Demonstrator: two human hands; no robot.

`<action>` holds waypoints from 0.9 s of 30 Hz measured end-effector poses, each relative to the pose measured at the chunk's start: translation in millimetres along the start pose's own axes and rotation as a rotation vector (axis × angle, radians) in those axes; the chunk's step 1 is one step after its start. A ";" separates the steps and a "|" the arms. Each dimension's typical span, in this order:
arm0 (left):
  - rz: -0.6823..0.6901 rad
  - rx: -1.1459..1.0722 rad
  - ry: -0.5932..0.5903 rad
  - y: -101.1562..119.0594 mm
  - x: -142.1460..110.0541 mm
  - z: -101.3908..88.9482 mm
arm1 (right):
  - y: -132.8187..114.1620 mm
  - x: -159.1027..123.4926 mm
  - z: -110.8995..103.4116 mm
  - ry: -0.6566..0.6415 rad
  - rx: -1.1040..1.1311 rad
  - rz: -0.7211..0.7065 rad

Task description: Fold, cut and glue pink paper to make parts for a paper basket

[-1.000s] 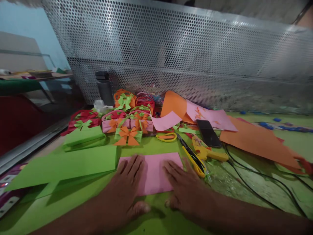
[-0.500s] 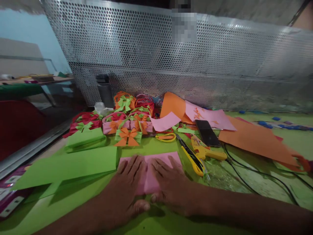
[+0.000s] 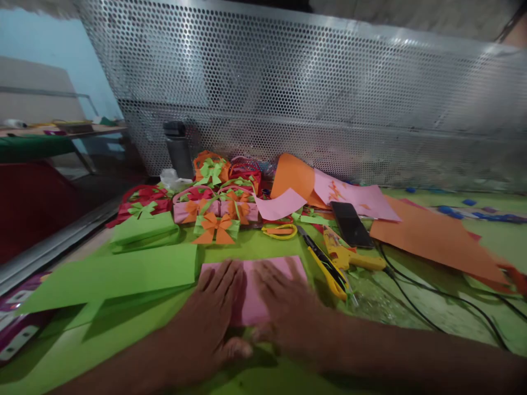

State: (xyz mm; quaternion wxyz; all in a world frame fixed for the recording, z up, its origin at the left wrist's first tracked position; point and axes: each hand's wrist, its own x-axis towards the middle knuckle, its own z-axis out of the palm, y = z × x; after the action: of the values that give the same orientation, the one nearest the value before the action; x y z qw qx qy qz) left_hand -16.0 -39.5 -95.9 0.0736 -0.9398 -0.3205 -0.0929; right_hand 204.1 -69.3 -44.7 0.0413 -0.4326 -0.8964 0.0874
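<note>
A pink sheet of paper (image 3: 251, 291) lies on the green table surface (image 3: 242, 249) in front of me. Flat on its left part rests my left hand (image 3: 216, 307), fingers stretched away from me. My right hand (image 3: 288, 307) lies on the right part, its fingers spread and a little blurred. Both palms face down, and a strip of pink shows between them. Just right of the paper are a yellow and black box cutter (image 3: 325, 269) and a yellow glue gun (image 3: 349, 258). Yellow-handled scissors (image 3: 280, 231) lie beyond the paper.
Green paper sheets (image 3: 123, 274) lie at left. Small paper bags with bows (image 3: 216, 225) crowd the back, near a dark bottle (image 3: 179, 151). At right are a phone (image 3: 351, 224), orange paper (image 3: 432, 236) and a black cable (image 3: 420, 293). A perforated metal panel (image 3: 255, 71) stands behind.
My right hand has shifted slightly over the pink paper and looks more blurred. My left hand stays nearly in place. The view has tilted a little.
</note>
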 end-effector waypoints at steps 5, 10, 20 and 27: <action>0.008 0.027 0.044 -3.0 -1.7 7.6 | -3.7 6.8 0.1 -0.051 0.070 -0.047; -0.011 0.000 0.011 0.9 -0.4 -1.2 | 14.3 -16.3 6.3 -0.067 -0.032 0.100; -0.053 -0.046 -0.110 3.7 5.1 -9.4 | -3.8 6.1 0.0 -0.059 -0.035 -0.064; -0.067 -0.082 -0.067 5.1 3.5 -10.9 | 17.1 -19.1 9.4 -0.035 -0.161 0.077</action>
State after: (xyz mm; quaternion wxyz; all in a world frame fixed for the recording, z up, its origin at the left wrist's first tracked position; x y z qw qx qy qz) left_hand -11.5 -43.6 -85.0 0.0214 -0.9333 -0.3500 -0.0770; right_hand 227.7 -75.0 -57.2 -0.0127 -0.4669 -0.8839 0.0240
